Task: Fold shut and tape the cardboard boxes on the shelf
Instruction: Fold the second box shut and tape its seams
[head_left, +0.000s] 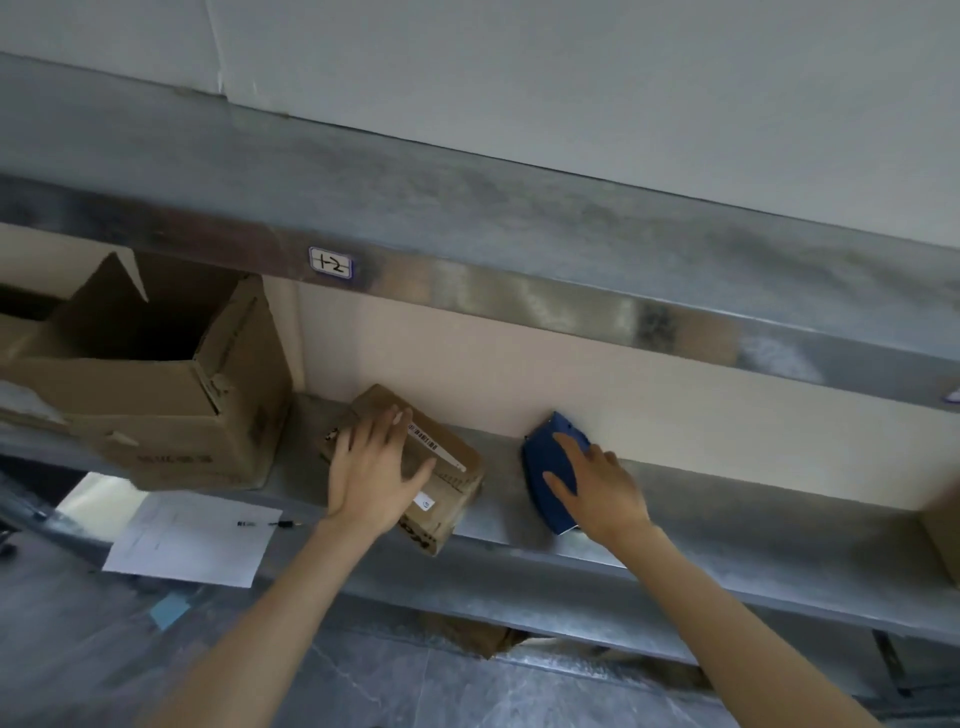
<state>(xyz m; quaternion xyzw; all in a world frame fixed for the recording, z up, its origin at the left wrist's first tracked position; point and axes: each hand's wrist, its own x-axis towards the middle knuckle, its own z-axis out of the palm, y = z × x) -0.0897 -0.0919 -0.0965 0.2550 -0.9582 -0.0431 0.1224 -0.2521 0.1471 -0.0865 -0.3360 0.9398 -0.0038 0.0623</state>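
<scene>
Cardboard boxes in view: two, both on the grey metal shelf (727, 525).
- The large box (171, 395), middle left of the frame, is creased and its top is open.
- The small box (457, 488), at centre, has its flaps down and carries white labels.

The left hand (371, 467) lies flat on the small box with fingers spread wide. The right hand (597, 488) rests with fingers extended on one blue plastic tape dispenser (545, 452), right of centre against the beige back wall.

At lower left are one paper sheet (187, 540) and one pen (270, 523).
</scene>
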